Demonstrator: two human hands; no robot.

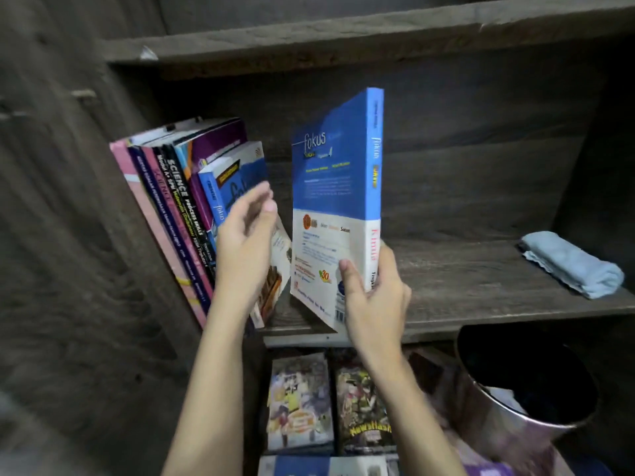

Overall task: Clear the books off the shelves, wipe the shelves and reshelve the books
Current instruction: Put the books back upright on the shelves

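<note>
Gripping the blue book (pixel 336 173) by its lower spine corner, the right hand (pixel 374 297) holds it upright on the shelf (pixel 464 286) just right of the left hand (pixel 247 242), which rests open-fingered against the leaning books (pixel 178 187); thick, stiff, glossy paperback, probably slippery, best gripped low.

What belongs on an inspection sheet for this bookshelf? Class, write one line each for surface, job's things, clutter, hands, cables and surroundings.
Surface: dark wooden shelf.
Job's things: row of books leaning at the left end; blue fokus book held upright; folded blue cloth at the right.
Clutter: nothing seen.
Hands: right hand grips the blue fokus book low on its spine; left hand open at the row, blurred.
Cables: nothing seen.
Surroundings: comics below; shiny bin lower right.
</note>
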